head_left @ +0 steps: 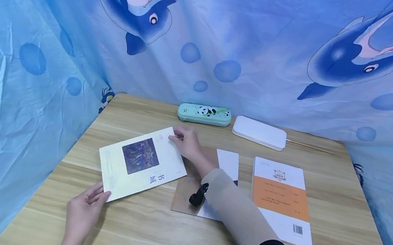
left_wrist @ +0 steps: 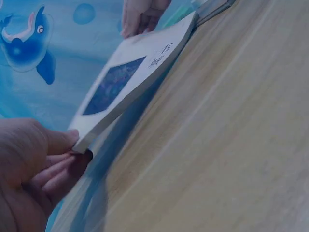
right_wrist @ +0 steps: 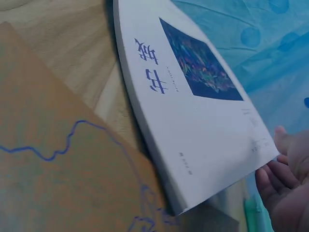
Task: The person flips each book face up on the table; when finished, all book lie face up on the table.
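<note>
A white book with a dark picture on its cover is held a little above the wooden table. My left hand pinches its near corner, thumb on top and fingers beneath, as the left wrist view shows. My right hand grips the far corner of the book, with its fingertips at the edge. The book's right side overlaps a brown booklet, which lies under my right forearm.
An orange-and-white book lies to the right. At the back stand a green panda pencil case, a white box and a thin wooden stick. Blue dolphin-print cloth walls in the table.
</note>
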A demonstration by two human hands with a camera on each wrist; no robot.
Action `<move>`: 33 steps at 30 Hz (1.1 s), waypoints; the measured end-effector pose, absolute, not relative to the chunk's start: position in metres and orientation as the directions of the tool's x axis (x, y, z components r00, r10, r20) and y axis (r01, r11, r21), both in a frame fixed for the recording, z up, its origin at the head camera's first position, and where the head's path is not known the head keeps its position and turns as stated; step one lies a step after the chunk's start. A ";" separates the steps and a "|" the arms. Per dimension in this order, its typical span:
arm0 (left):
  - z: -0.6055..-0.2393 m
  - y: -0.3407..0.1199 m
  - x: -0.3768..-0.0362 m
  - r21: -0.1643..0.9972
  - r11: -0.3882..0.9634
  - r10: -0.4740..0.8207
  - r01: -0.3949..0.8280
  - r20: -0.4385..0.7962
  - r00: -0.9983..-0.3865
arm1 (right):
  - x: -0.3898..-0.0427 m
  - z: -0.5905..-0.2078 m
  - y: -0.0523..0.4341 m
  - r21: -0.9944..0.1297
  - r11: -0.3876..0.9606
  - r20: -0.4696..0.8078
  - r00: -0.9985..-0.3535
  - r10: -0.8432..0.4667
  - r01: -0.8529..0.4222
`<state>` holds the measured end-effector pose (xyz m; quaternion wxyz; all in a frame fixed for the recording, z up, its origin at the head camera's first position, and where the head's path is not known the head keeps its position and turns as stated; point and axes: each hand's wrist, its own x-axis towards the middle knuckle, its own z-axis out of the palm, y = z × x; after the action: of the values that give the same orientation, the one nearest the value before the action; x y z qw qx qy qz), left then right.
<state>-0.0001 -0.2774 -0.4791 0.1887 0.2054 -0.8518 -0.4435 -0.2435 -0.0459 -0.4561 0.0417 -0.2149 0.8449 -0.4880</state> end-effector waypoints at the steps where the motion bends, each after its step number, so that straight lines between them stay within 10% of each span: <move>1: -0.480 -0.277 -0.001 0.817 0.542 -0.516 -0.198 0.138 -0.845 | -0.243 -0.459 -0.045 -0.841 0.439 0.112 -0.895 -0.432 -0.317; 33: -0.464 -0.307 -0.058 0.623 0.770 -0.287 -0.142 0.139 -0.948 | -0.207 -0.462 0.002 -0.635 0.633 -0.080 -0.777 -0.624 -0.443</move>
<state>-0.0580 -0.3075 -0.4644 0.1135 0.1147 -0.9338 -0.3194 -0.2069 0.0023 -0.4622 0.1481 -0.2992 0.8913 -0.3067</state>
